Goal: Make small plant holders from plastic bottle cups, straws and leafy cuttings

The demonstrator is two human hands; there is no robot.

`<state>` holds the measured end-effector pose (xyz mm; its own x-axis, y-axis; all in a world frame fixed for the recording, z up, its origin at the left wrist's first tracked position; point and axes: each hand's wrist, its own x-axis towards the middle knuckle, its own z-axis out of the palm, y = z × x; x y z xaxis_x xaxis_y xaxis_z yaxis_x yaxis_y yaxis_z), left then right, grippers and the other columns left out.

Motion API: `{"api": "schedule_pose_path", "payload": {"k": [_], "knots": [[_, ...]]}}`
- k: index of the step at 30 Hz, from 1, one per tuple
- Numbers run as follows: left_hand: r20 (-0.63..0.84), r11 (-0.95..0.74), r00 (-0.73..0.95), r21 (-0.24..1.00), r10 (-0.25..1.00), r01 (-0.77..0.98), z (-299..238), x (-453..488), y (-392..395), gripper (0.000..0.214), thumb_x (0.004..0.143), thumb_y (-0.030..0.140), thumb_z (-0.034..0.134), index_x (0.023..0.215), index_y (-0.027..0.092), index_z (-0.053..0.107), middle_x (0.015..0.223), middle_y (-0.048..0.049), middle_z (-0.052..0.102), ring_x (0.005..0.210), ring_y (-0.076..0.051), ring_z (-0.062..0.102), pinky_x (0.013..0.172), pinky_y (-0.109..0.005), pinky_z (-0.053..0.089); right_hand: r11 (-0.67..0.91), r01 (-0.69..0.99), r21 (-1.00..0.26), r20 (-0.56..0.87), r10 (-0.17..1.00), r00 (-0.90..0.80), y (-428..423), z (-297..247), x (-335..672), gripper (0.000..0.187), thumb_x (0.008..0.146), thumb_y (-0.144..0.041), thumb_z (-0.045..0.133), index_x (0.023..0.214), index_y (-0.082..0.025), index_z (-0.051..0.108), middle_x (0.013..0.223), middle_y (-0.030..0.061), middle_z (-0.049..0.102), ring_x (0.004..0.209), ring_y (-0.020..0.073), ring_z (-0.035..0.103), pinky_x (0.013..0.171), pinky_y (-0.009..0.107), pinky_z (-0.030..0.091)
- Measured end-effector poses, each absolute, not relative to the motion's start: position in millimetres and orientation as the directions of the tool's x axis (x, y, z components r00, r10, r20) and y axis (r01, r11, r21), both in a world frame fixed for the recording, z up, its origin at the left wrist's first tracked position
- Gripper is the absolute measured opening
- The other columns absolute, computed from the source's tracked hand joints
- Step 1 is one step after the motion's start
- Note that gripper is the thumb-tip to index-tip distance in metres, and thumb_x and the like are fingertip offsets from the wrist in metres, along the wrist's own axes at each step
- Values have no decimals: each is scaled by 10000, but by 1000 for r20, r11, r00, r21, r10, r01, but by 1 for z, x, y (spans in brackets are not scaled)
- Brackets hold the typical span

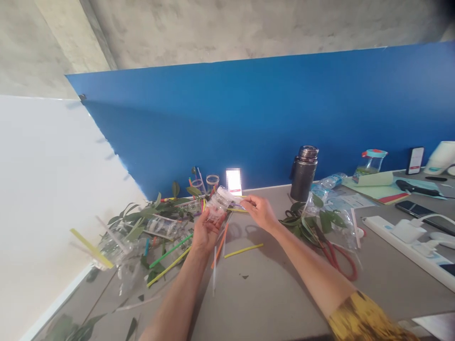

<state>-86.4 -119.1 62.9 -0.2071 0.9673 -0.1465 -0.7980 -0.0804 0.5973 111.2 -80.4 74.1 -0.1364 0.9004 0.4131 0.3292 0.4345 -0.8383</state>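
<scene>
My left hand (205, 230) is closed round a clear plastic bottle (219, 203), held tilted above the grey table (270, 289). My right hand (258, 210) pinches a thin yellow straw (236, 210) at the bottle's mouth end. Both hands meet just in front of the blue wall panel. More coloured straws lie under and beside them: a yellow one (243, 250), an orange one (220, 246) and a green one (170, 251).
Leafy twigs and clear bottles (156, 225) pile up at the left. A dark metal flask (304, 173) stands behind, with leaves, a plastic bag and red-handled shears (337, 258) to its right. A power strip (408, 246), phones and a lidded jar (371, 163) sit far right.
</scene>
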Motion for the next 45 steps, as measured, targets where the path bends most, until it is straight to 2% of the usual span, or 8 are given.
{"api": "schedule_pose_path", "payload": {"k": [10, 15, 22, 32, 34, 37, 41, 45], "knots": [[-219, 56, -99, 606, 971, -794, 63, -83, -122, 278, 990, 310, 568, 1156, 112, 671, 849, -114, 782, 659, -204, 750, 608, -280, 631, 490, 360, -794, 488, 867, -104, -82, 73, 109, 319, 894, -523, 595, 855, -232, 721, 671, 9, 658, 598, 168, 507, 594, 279, 342], [-223, 117, -31, 617, 974, -778, 61, -82, -123, 347, 1011, 385, 529, 1114, 89, 676, 816, -140, 772, 619, -191, 725, 567, -254, 605, 493, 296, -818, 481, 869, -119, -85, 76, 110, 366, 886, -537, 624, 983, -201, 731, 591, -35, 545, 559, 143, 440, 600, 274, 348], [-163, 242, 179, 698, 970, -674, 54, -88, -120, 583, 1035, 601, 364, 966, 119, 683, 627, -101, 712, 388, -141, 582, 365, -211, 457, 504, 168, -847, 454, 851, -265, -89, 82, 113, 664, 871, -604, 651, 1336, -131, 672, 625, -50, 449, 603, 140, 399, 601, 266, 348], [-313, 549, 509, 721, 802, -422, 39, -103, -110, 884, 893, 873, 257, 807, 105, 686, 405, -50, 546, 236, -153, 450, 252, -227, 305, 426, 65, -903, 350, 813, -466, -90, 88, 121, 727, 865, -594, 691, 1413, -120, 632, 571, -77, 429, 525, 100, 328, 520, 247, 290], [-377, 568, 474, 736, 796, -368, 39, -102, -110, 898, 877, 891, 237, 800, 116, 684, 412, -62, 553, 264, -169, 489, 265, -237, 340, 412, 67, -909, 340, 825, -451, -90, 90, 122, 687, 850, -574, 705, 1348, -104, 663, 577, -69, 467, 520, 99, 354, 520, 246, 315], [-396, 490, 294, 761, 870, -426, 41, -94, -112, 826, 924, 827, 294, 932, 110, 704, 627, -141, 710, 500, -229, 691, 409, -280, 521, 415, 77, -907, 348, 839, -419, -89, 89, 122, 620, 843, -541, 715, 1292, -114, 682, 601, -56, 518, 543, 109, 423, 551, 249, 369], [-252, 214, 16, 787, 968, -578, 47, -81, -115, 536, 1015, 607, 447, 1061, 140, 705, 877, -132, 785, 744, -229, 764, 654, -331, 625, 436, 117, -892, 360, 844, -396, -91, 88, 119, 567, 860, -510, 702, 1283, -134, 679, 624, -45, 562, 585, 128, 498, 590, 254, 400], [-24, 34, 24, 777, 999, -629, 53, -78, -120, 506, 885, 626, 683, 1106, 173, 721, 1117, -118, 778, 966, -269, 764, 801, -369, 633, 424, 140, -895, 361, 872, -331, -88, 84, 118, 575, 863, -523, 680, 1291, -139, 666, 669, -27, 610, 596, 136, 525, 593, 259, 406]]}}
